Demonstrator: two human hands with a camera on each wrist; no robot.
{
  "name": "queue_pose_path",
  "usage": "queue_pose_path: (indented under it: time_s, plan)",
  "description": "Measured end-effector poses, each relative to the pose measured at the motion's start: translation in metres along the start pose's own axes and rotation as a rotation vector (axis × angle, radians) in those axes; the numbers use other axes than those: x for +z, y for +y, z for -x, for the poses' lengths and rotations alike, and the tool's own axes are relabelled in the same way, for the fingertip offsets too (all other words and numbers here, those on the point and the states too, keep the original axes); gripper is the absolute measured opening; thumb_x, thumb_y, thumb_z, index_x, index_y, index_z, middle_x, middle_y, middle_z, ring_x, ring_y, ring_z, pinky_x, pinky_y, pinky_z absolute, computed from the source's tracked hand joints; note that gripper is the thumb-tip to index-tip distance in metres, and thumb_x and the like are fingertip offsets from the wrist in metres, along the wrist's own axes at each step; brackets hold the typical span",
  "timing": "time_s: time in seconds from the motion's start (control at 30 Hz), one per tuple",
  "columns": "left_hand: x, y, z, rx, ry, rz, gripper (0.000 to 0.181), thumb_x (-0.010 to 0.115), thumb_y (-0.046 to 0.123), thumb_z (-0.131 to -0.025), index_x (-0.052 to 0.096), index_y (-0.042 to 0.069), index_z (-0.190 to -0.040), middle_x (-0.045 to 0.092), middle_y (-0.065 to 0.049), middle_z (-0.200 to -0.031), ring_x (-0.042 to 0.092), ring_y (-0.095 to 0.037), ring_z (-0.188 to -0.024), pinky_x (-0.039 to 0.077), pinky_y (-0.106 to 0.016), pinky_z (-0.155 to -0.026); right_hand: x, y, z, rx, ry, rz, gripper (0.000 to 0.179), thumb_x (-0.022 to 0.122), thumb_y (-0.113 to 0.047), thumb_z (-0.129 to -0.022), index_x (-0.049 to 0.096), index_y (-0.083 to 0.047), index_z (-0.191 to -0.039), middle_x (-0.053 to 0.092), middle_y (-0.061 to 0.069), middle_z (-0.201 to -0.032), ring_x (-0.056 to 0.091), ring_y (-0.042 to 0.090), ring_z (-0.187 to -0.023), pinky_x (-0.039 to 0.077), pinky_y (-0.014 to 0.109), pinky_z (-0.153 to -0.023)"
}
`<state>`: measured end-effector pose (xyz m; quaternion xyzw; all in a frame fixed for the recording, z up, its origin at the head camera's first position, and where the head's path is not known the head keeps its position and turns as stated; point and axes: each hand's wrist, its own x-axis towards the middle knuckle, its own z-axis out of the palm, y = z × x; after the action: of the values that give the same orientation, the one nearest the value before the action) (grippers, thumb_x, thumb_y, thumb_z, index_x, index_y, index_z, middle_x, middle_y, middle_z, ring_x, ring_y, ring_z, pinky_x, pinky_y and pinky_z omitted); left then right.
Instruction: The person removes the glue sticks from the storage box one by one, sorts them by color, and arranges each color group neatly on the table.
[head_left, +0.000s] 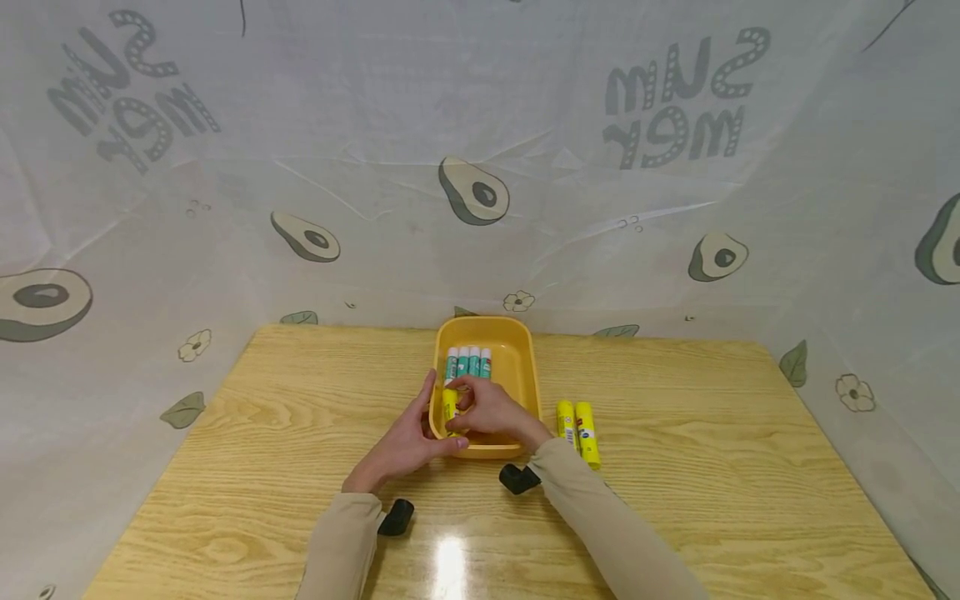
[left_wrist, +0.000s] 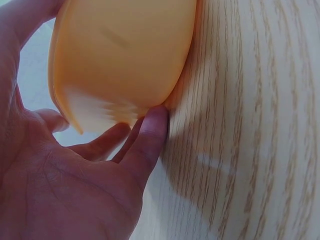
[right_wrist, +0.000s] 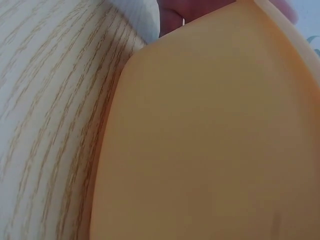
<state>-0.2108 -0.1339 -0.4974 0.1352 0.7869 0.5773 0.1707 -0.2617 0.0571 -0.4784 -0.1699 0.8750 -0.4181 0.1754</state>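
An orange-yellow plastic tray [head_left: 531, 375] stands on the table, with several white-and-teal glue sticks [head_left: 468, 364] lined up side by side in its far left part. My right hand [head_left: 491, 408] reaches over the tray and pinches a yellow glue stick [head_left: 449, 404] by the left wall, nearer to me than the teal row. Around the near left corner my left hand [head_left: 405, 442] holds the tray. The left wrist view shows its fingertips against the outer wall [left_wrist: 125, 55]. Only the tray's outside [right_wrist: 200, 130] fills most of the right wrist view; the held stick is hidden there.
Two yellow glue sticks [head_left: 587, 433] lie side by side on the wooden table [head_left: 712, 467], right of the tray and close to my right forearm. A pale printed cloth [head_left: 390, 225] rises behind the table and along both sides.
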Motion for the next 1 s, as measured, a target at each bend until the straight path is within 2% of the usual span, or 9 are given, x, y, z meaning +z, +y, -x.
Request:
queue_pose_path:
  time_s: [0.2,0.33,0.5,0.6,0.83,1.0]
  plan:
    - [-0.0005,0.0006,0.0002,-0.01,-0.006,-0.006,0.119,0.082,0.037,-0.088,-0.01,0.03,-0.165,0.054,-0.018,-0.147,0.068,-0.02,-0.113,0.055,-0.029,-0.092,0.0003,-0.0019,0.0017,0.015,-0.038,0.0,0.068,0.087,-0.019,-0.081,0.056,-0.007,-0.141,0.062,0.003,-0.089,0.055,0.014,-0.075,0.045,0.023,-0.064]
    - [-0.0002,0.0011,0.0005,-0.013,-0.007,0.001,0.12,0.082,0.037,-0.088,-0.01,0.03,-0.165,0.052,-0.019,-0.148,0.068,-0.02,-0.113,0.056,-0.03,-0.094,-0.0002,-0.0026,0.0021,0.026,-0.05,-0.018,0.069,0.086,-0.019,-0.082,0.056,-0.008,-0.143,0.062,0.003,-0.089,0.055,0.014,-0.075,0.044,0.022,-0.063]
    - [0.0001,-0.0002,-0.0002,-0.015,-0.003,0.0,0.12,0.082,0.036,-0.088,-0.01,0.032,-0.165,0.05,-0.019,-0.15,0.068,-0.021,-0.114,0.056,-0.034,-0.097,-0.0011,-0.0029,0.0042,0.047,-0.055,-0.096,0.065,0.086,-0.014,-0.082,0.055,-0.008,-0.14,0.06,0.005,-0.09,0.055,0.015,-0.073,0.045,0.023,-0.062]
    - [-0.0001,-0.0007,-0.0005,-0.015,-0.006,0.004,0.12,0.082,0.035,-0.088,-0.01,0.032,-0.165,0.053,-0.018,-0.147,0.068,-0.02,-0.114,0.056,-0.033,-0.097,-0.0015,-0.0023,0.0049,0.053,-0.062,-0.137,0.064,0.085,-0.011,-0.082,0.053,-0.007,-0.138,0.058,0.006,-0.09,0.055,0.016,-0.074,0.047,0.023,-0.062]
    - [-0.0005,0.0006,0.0003,-0.011,-0.008,0.007,0.12,0.082,0.035,-0.088,-0.011,0.032,-0.164,0.055,-0.019,-0.146,0.068,-0.021,-0.113,0.056,-0.032,-0.095,-0.002,0.0,0.0042,0.047,-0.066,-0.176,0.065,0.082,-0.007,-0.08,0.043,-0.007,-0.132,0.053,0.006,-0.091,0.054,0.017,-0.078,0.048,0.023,-0.068]
    - [-0.0005,0.0005,0.0004,-0.01,-0.014,0.005,0.12,0.082,0.035,-0.089,-0.011,0.031,-0.165,0.058,-0.019,-0.14,0.069,-0.02,-0.11,0.056,-0.029,-0.092,-0.0018,0.0007,0.0049,0.039,-0.073,-0.215,0.063,0.081,-0.005,-0.082,0.04,-0.007,-0.13,0.05,0.005,-0.086,0.052,0.016,-0.073,0.046,0.022,-0.064]
